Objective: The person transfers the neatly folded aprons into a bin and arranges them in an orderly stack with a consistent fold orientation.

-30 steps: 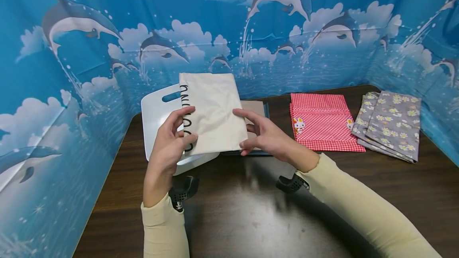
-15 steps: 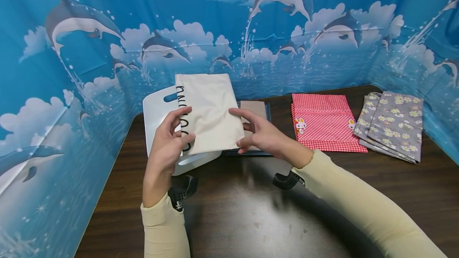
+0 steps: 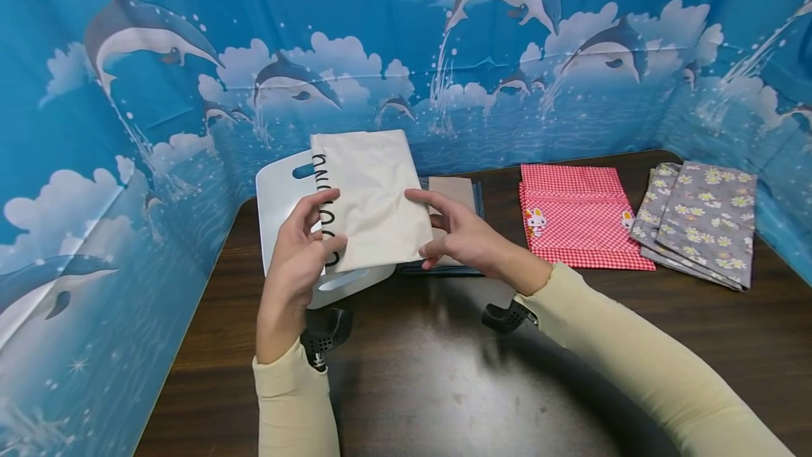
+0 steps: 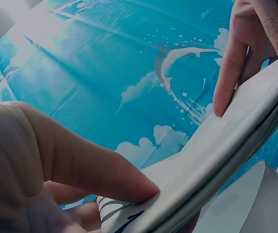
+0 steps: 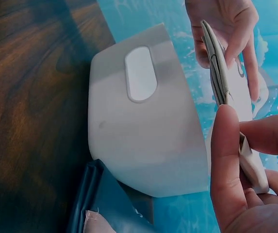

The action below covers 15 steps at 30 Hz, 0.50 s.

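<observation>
A folded cream cloth (image 3: pixel 374 196) with black lettering along its left edge is held up between both hands. My left hand (image 3: pixel 294 252) pinches its lettered side, the thumb on the near face. My right hand (image 3: pixel 466 235) grips the opposite edge between thumb and fingers. Several stacked layers show along the cloth's lower edge in the left wrist view. Behind and below the cloth stands a white plastic holder (image 3: pixel 277 196) with oval handle slots, partly hidden by it. Next to this holder lies a dark blue folded item (image 5: pixel 122 211) with a beige piece (image 3: pixel 453 192) on top.
On the dark wooden table (image 3: pixel 419 386), a red gingham folded cloth (image 3: pixel 580 217) with rabbit figures lies right of centre. Grey daisy-patterned folded cloths (image 3: pixel 707 221) overlap its right side. A blue dolphin-print curtain (image 3: pixel 406 41) surrounds the table's back and sides.
Both hands have shifted the cream cloth slightly left, uncovering a little more of the beige piece. The hold looks the same, and the other cloths stay where they were.
</observation>
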{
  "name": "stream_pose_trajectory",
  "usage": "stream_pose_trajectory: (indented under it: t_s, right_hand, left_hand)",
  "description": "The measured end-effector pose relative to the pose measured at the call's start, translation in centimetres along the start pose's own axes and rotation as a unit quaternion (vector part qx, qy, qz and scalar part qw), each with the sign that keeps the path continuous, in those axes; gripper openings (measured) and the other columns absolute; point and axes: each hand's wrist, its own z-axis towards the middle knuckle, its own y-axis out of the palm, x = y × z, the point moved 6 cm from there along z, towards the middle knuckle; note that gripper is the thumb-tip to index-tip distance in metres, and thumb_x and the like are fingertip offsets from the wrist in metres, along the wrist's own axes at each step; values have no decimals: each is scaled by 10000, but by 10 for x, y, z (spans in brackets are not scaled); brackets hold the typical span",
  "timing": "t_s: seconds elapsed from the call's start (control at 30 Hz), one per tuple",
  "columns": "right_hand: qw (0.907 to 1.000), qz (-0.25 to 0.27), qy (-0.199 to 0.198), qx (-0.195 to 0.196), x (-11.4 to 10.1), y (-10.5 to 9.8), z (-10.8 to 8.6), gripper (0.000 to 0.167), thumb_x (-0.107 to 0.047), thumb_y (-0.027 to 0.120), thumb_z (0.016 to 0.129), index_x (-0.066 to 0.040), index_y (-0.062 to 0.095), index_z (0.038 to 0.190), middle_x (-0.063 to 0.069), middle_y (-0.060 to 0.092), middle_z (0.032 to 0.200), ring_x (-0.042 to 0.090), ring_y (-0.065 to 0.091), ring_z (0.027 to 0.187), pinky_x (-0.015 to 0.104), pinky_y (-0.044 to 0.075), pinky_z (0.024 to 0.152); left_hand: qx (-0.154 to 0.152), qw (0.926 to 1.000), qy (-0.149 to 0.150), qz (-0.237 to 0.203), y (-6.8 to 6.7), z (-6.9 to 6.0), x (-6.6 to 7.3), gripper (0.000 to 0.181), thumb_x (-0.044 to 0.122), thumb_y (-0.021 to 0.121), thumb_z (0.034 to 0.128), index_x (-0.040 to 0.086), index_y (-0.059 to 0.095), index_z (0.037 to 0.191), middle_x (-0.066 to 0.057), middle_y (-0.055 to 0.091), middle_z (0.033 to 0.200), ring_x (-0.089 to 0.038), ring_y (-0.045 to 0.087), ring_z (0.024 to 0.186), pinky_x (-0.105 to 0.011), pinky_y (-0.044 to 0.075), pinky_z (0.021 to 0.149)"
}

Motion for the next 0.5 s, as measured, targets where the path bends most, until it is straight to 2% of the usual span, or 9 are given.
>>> stream_pose_trajectory:
  t_s: [0.27,0.5]
  right_hand:
    - [9999,-94,-33,-18,0,1,4,914,155,642,926,-225,328,1696,109,352,1716,366,620,1255,354,648,743]
    - [9999,-137,-47,-36,-1,2,6,913,160,637,923,-223,333,1694,94,342,1724,370,615,1281,373,652,743]
  left_hand:
    - [95,9999,-91,-22,-2,0,0,742,-189,568,926,130,489,1591,-143,526,1574,-301,644,1122,-228,566,772]
    - [116,9999,19,-13,-2,0,2,727,-186,567,921,111,496,1581,-164,525,1565,-265,659,1072,-234,571,754]
